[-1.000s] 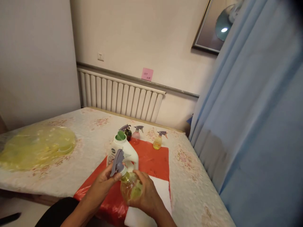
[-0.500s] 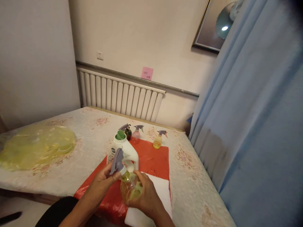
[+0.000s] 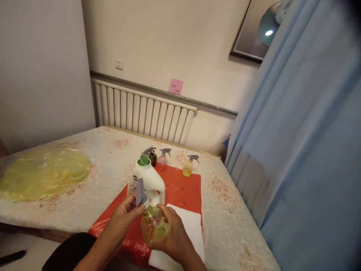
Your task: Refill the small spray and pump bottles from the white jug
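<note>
Low in the middle, my right hand (image 3: 176,235) is wrapped round a clear yellowish spray bottle (image 3: 152,227), which is tilted. The thumb and fingers of my left hand (image 3: 121,218) are closed on its grey trigger spray head (image 3: 140,192), by the white collar. The head sits at the bottle's neck, up and to the left; whether it still touches the neck I cannot tell. Just behind my hands stands a white handled jug (image 3: 150,178) with a green piece (image 3: 144,160) in its mouth.
Behind the jug stand a pink spray bottle (image 3: 162,161) and a dark one (image 3: 153,157). Farther right is a yellow spray bottle (image 3: 187,168). A red sheet (image 3: 183,188) and white cloth (image 3: 194,229) lie on the floral-covered table (image 3: 231,222). Yellow plastic (image 3: 45,173) lies left.
The spray head has turned more upright in my left hand and shifted relative to the bottle's neck. My right hand and the bottle have moved slightly left.
</note>
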The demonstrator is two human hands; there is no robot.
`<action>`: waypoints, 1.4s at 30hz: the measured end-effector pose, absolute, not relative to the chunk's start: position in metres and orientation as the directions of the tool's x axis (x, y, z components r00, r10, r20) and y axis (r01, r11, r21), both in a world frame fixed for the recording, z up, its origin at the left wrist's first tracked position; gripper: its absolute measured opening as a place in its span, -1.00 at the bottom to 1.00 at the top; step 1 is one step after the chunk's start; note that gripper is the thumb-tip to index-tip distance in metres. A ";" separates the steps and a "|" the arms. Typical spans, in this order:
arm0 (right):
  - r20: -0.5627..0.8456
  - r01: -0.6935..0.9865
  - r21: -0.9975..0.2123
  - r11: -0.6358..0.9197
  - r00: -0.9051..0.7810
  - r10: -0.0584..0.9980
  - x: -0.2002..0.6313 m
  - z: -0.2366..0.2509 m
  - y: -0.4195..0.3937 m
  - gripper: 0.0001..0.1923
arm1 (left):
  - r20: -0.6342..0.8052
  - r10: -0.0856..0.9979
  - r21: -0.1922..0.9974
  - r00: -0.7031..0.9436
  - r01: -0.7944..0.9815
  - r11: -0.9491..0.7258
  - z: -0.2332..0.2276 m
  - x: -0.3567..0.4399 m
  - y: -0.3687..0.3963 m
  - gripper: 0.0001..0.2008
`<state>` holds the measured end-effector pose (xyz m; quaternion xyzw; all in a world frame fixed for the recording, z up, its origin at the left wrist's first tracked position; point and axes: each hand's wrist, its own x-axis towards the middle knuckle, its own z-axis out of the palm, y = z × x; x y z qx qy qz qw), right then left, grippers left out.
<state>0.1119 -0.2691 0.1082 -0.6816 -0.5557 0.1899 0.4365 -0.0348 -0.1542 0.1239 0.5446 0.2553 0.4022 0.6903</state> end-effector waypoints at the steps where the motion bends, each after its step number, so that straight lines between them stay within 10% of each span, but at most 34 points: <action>1: 0.221 0.586 -0.810 -0.007 0.317 0.922 0.112 0.108 -0.269 -0.03 | 0.084 0.831 0.958 0.550 -0.273 0.084 0.121 -0.034 -0.154 -0.46; 21: 0.144 0.449 -0.894 -0.009 0.307 0.941 0.102 0.114 -0.276 -0.17 | 0.085 0.751 0.996 0.654 -0.036 -0.081 0.111 -0.052 -0.151 -0.53; 42: 0.023 0.113 -0.994 -0.010 0.291 0.957 0.104 0.109 -0.280 -0.26 | 0.044 0.730 0.982 0.683 -0.164 0.095 0.104 -0.031 -0.159 -0.42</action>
